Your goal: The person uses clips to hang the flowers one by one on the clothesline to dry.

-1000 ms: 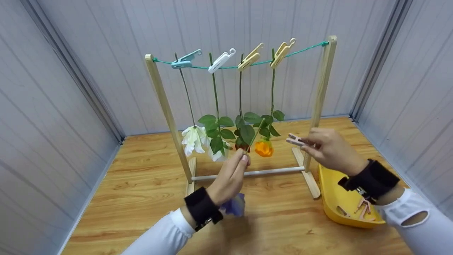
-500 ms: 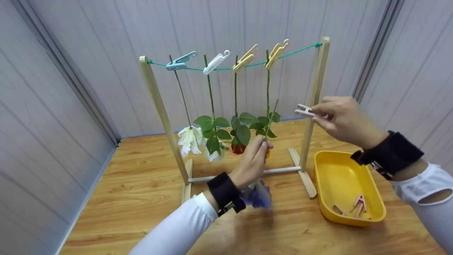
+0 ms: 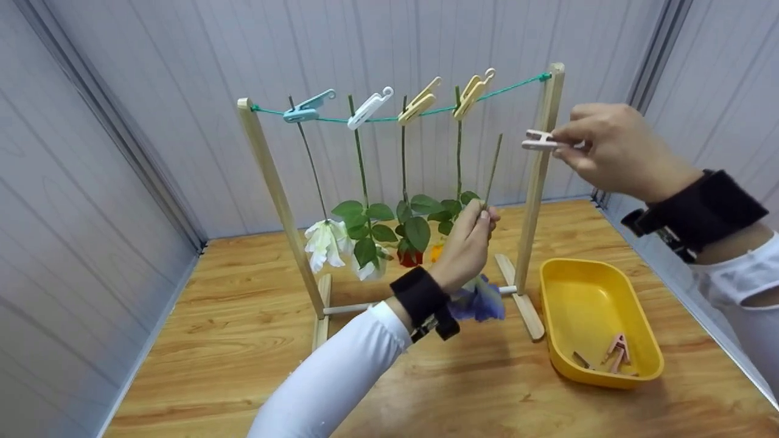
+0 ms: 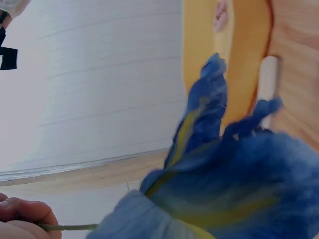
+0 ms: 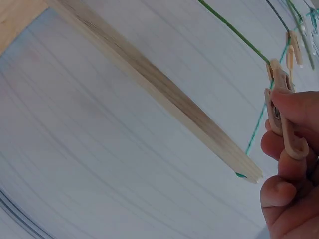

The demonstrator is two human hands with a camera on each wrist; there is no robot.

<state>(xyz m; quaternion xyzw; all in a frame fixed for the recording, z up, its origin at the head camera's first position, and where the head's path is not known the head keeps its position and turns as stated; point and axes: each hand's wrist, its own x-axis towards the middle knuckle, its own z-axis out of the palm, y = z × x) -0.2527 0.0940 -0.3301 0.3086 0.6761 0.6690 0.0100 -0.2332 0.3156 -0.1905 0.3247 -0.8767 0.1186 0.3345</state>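
My left hand pinches the stem of a blue-purple flower that hangs head down, its bare stem end pointing up. In the left wrist view the blue petals with yellow streaks fill the lower right. Up beside the right post, my right hand pinches a pale pink clothespin. On the green line hang several upside-down flowers, held by a blue clothespin, a white clothespin and two yellow ones. A red rose and a white flower are among them.
The wooden rack has a left post, a right post and a white bottom bar. Right of it stands a yellow tray with a few pink clothespins. Panelled walls enclose the table.
Both hands have risen and moved right, the left with the blue-purple flower, the right with the clothespin. The flower's stem end is now nearer the line. The tray is fully uncovered.
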